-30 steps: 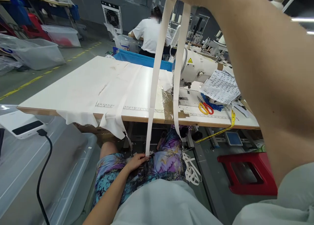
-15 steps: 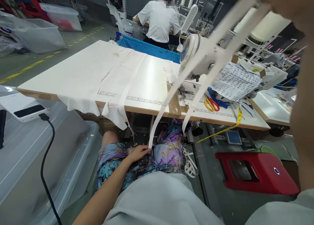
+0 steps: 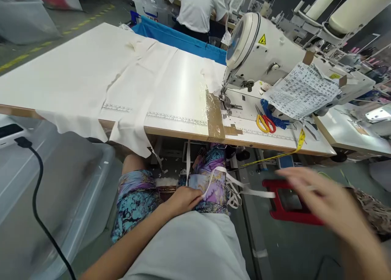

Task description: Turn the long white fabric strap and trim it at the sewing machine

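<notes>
My left hand (image 3: 185, 199) rests on my lap, its fingers pinched on a narrow white fabric strip (image 3: 210, 178). One part of the strip hangs beside the table edge. Another part loops over my thigh and stretches right to a loose end. My right hand (image 3: 317, 196), blurred by motion, is out to the right near that end, above a red stool (image 3: 293, 214). Its fingers look stretched out and apart, with a gap between them and the strip. More looped white strip (image 3: 233, 196) hangs by my right thigh.
A sewing machine (image 3: 259, 51) stands on the white table (image 3: 180, 96), with scissors (image 3: 265, 124), a yellow tape measure (image 3: 301, 140) and a written sheet (image 3: 302, 90) nearby. White fabric (image 3: 131, 129) drapes over the front edge. Clear plastic bins (image 3: 76, 182) stand left; a co-worker (image 3: 198, 11) sits beyond.
My right hand has come down from the upper right to beside the stool. The strip, stretched high across the machine before, now lies low over my lap. The view has shifted.
</notes>
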A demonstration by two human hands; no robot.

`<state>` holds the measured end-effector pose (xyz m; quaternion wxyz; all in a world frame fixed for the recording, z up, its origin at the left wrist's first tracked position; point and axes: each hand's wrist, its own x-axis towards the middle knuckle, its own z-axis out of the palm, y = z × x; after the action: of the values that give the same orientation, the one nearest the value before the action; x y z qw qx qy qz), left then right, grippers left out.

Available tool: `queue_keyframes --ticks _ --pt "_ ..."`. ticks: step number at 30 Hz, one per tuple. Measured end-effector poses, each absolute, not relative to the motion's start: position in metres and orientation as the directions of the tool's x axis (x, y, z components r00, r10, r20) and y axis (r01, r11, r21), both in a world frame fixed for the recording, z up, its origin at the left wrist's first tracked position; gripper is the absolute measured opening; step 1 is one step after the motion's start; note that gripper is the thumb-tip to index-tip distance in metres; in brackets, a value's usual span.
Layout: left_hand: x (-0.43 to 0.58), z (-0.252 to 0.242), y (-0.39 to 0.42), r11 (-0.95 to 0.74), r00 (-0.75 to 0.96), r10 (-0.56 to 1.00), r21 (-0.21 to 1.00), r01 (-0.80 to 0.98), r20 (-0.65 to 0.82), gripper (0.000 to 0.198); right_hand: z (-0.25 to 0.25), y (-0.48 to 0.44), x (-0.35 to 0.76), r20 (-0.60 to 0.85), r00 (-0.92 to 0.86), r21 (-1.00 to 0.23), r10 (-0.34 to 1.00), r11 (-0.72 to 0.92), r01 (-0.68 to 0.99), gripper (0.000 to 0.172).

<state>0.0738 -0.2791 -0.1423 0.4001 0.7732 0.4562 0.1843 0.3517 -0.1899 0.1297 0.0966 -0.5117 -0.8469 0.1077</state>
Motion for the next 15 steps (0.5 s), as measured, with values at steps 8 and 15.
queue_keyframes --ticks 8,15 --pt "0.077 -0.097 -0.291 -0.424 0.490 0.862 0.715 0.555 0.131 0.026 -0.032 -0.234 0.256 -0.342 -0.637 -0.764 0.691 0.191 0.616 0.036" --pt "0.047 -0.092 -0.295 -0.410 0.489 0.864 0.734 0.541 0.122 0.032 0.012 -0.227 0.300 -0.434 -0.556 -0.660 0.709 0.170 0.732 0.047"
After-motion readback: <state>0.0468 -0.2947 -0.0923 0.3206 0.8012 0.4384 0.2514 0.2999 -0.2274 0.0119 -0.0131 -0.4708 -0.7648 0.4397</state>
